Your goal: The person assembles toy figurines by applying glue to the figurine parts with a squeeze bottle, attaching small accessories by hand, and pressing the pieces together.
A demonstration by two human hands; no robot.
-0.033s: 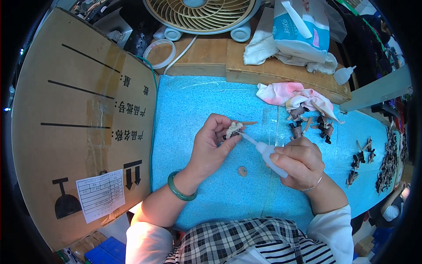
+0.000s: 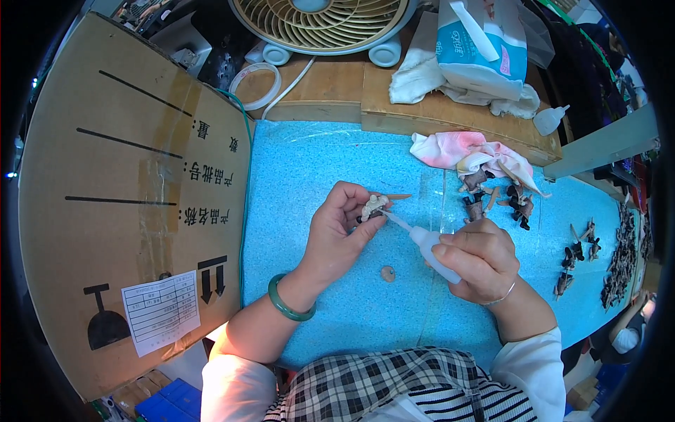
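While the left hand (image 2: 336, 235) pinches a small pale figure (image 2: 374, 204) above the middle of the table (image 2: 316, 158), the right hand (image 2: 485, 254) is clamped around a white bottle (image 2: 432, 252), its nozzle (image 2: 395, 220) at the figure. The hands are apart. Work on this figure looks under way rather than finished. A small disc (image 2: 388, 273) lies loose on the table, nearer the body. Toward the far edge, right of the middle, several dark figures (image 2: 474, 209) lie near a pink cloth (image 2: 467, 149); a heap (image 2: 617, 260) spreads along the right edge. Which are done and which are left cannot be told. The left hand hides much of the pale figure; whether the nozzle touches it, or anything flows, is too small to see. Whether the thin brown piece (image 2: 400, 197) beyond belongs to it is unclear. The fan (image 2: 323, 27) is cut off.
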